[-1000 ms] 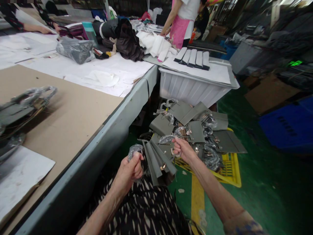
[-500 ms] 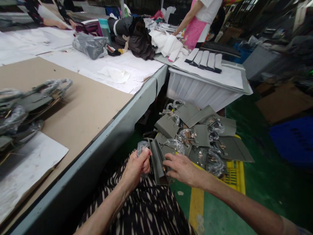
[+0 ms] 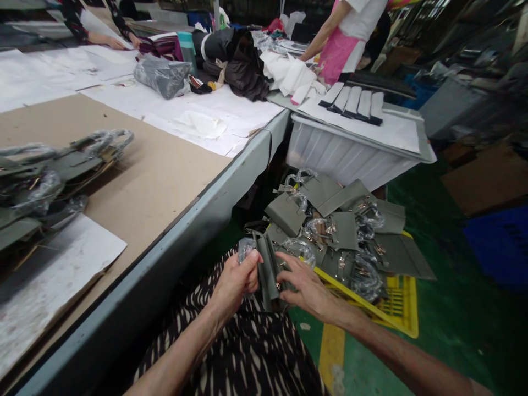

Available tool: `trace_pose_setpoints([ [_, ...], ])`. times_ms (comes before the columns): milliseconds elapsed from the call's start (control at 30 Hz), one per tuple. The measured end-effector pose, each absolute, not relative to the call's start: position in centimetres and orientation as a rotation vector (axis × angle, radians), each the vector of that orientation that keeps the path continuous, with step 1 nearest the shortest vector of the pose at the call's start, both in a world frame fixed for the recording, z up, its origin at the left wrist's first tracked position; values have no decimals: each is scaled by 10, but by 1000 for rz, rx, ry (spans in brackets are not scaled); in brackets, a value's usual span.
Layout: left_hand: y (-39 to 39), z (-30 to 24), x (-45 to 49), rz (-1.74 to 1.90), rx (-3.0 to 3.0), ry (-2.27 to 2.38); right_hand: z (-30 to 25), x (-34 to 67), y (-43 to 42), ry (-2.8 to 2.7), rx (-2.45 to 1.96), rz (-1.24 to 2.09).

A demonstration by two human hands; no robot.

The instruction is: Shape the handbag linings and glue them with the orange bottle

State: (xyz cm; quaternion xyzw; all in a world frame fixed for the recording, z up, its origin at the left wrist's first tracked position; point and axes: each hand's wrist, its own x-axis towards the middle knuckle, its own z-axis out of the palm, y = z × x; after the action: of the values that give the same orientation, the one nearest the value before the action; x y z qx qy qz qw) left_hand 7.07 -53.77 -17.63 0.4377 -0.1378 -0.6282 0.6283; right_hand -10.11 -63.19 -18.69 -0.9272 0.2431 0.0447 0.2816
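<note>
A grey-green handbag (image 3: 267, 275) stands on edge over my lap, its narrow side turned up and a small metal fitting on its right face. My left hand (image 3: 239, 275) is closed around its plastic-wrapped handle (image 3: 246, 247). On the bag's right face rests my right hand (image 3: 305, 286), fingers bent and somewhat apart, gripping near the metal fitting. Its fingertips are partly hidden by the bag. Just beyond, similar grey-green handbags (image 3: 344, 230) with plastic-wrapped handles lie heaped in a yellow crate (image 3: 406, 308).
To my left is a table (image 3: 173, 181) holding a pile of similar bags (image 3: 61, 170). A white plastic bin (image 3: 342, 151) stands beyond the crate, with pale strips (image 3: 352, 102) on top. One co-worker (image 3: 338, 44) stands behind it; another person's hands (image 3: 111, 41) are at far left.
The whole view has shifted slightly, so the surroundings sit farther right. My right hand's fingers have moved a little on the bag's face; my left hand keeps its hold on the handle.
</note>
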Motion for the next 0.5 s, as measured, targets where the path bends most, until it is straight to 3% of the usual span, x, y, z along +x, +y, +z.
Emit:
trace_pose_setpoints([
  [267,-536,-173,67,-1451,1015,-314,-202,-100,-624,688,-2354,78],
  [500,-535,-180,62,-1447,1029,-378,-181,-108,-633,621,-2371,149],
])
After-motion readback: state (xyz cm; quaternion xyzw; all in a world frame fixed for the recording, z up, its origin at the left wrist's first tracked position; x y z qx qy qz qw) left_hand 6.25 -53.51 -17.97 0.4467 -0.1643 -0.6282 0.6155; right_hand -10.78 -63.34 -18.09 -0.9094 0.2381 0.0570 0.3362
